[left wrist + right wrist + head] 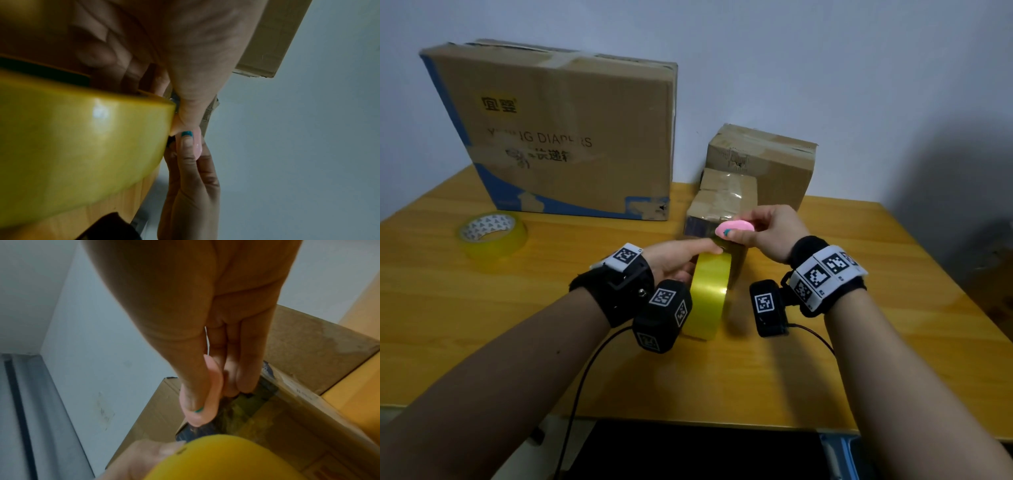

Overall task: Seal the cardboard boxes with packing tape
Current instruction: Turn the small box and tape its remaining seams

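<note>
My left hand (685,258) grips a yellow packing tape roll (709,294) held upright on edge just in front of a small taped cardboard box (726,200). Its thumb (193,100) lies on the roll's top edge (82,146). My right hand (763,229) pinches a small pink cutter (734,229) between thumb and fingers, right at the roll's top, against the box's near edge. In the right wrist view the cutter (214,382) points down at the box's taped top (287,410), with the roll (226,459) below it. The cutter's blade is hidden.
A large diaper carton (558,130) stands at the back left against the wall. A medium cardboard box (774,161) sits behind the small one. A second tape roll (493,236) lies flat at the left of the wooden table (825,377). Cables hang off the table's front edge.
</note>
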